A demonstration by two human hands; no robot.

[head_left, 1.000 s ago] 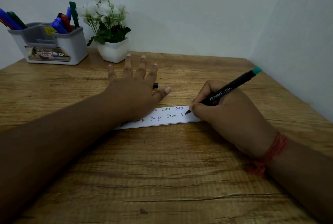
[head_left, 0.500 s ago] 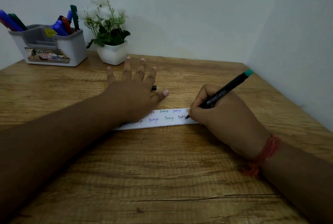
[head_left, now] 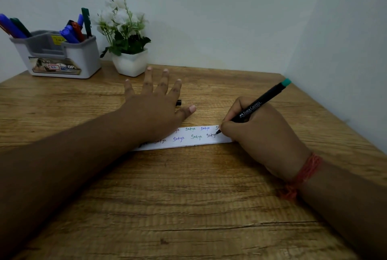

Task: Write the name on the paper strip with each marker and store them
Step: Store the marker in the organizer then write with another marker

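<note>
A white paper strip lies across the wooden desk, with the name written on it several times in different colours. My left hand lies flat with spread fingers on the strip's left part and hides that end. My right hand grips a black marker with a teal end, and its tip touches the strip near the right end. A small black cap peeks out beside my left fingers.
A grey and white organiser with several markers stands at the back left. Next to it is a white pot with a flowering plant. Walls close off the back and the right side of the wooden desk.
The marker tip has moved a little along the lower row of writing, and the view has shifted slightly. My left hand stays flat on the strip.
</note>
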